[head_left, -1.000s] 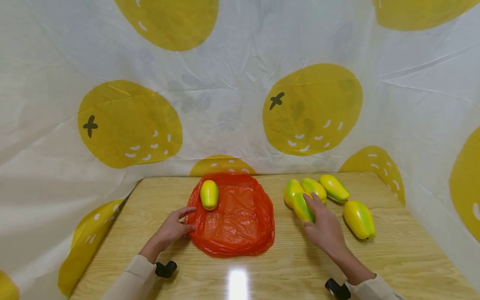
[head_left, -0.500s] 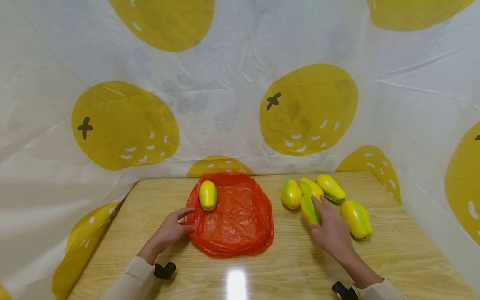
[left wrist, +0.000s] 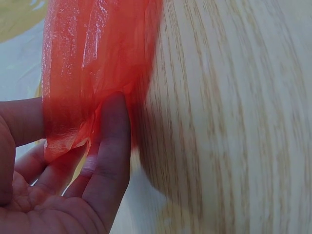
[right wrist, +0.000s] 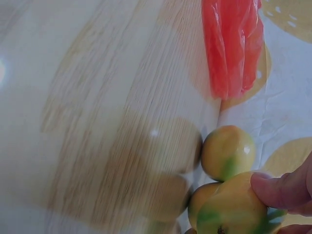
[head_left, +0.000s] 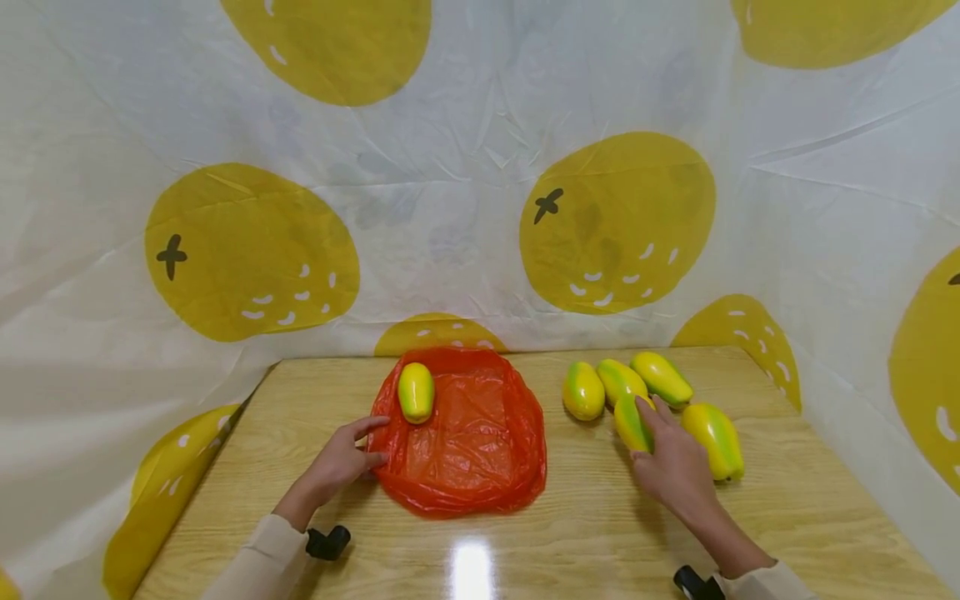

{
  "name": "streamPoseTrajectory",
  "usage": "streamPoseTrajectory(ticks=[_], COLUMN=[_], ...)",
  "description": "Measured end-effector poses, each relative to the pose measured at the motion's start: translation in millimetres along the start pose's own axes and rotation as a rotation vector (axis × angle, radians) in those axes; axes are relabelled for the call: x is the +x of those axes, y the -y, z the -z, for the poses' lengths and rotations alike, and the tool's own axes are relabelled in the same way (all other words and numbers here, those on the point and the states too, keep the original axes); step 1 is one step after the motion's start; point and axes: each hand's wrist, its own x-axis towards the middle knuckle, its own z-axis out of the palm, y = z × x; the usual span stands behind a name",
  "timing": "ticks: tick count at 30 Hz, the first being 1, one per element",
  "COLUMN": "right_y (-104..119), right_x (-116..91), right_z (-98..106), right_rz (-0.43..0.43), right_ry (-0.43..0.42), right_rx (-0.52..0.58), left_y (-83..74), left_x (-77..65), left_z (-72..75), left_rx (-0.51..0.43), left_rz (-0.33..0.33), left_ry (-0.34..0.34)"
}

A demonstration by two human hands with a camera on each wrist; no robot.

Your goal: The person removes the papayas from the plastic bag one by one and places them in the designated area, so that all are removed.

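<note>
A red plastic bag [head_left: 468,433] lies spread wide at the table's middle, its edge rolled into a ring. One yellow-green papaya [head_left: 416,392] sits inside it at the back left. My left hand [head_left: 341,454] holds the bag's left rim between thumb and fingers; the left wrist view shows the red film [left wrist: 97,73] draped between them. Over on the right, my right hand [head_left: 675,467] grips another papaya [head_left: 632,423], thumb on its near side. In the right wrist view that papaya [right wrist: 234,204] overlaps its neighbours, and most of the fingers are out of frame.
Around the gripped fruit lie more papayas: one on its left [head_left: 583,390], one behind [head_left: 621,379], one at the back [head_left: 662,377] and one on the right [head_left: 712,440]. A white fruit-print cloth [head_left: 450,250] hangs behind the wooden table [head_left: 585,533].
My right hand has shifted right with the papaya it grips, away from the leftmost papaya of the group. The left hand stays at the bag's rim. The head view has turned slightly.
</note>
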Motion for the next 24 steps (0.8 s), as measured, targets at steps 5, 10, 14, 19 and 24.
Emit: streamPoseTrajectory(ticks=[5, 10, 14, 19, 24], right_y=[-7, -11, -12, -14, -17], right_x=[0, 1, 2, 3, 4], right_z=[-1, -1, -1, 0, 0], right_rz=[0.007, -0.014, -0.027, -0.038, -0.036], right_ry=[-0.01, 0.008, 0.025, 0.038, 0.035], right_rx=[0.006, -0.002, -0.004, 0.008, 0.002], left_y=[0.5, 0.0, 0.0, 0.5, 0.8], left_x=[-0.9, -2.2, -2.4, -1.6, -0.8], left_z=[0.1, 0.4, 0.5, 0.4, 0.2], left_rx=[-0.016, -0.019, -0.026, -0.021, -0.007], left_rz=[0.005, 0.002, 0.008, 0.011, 0.007], left_ry=[0.008, 0.006, 0.007, 0.006, 0.0])
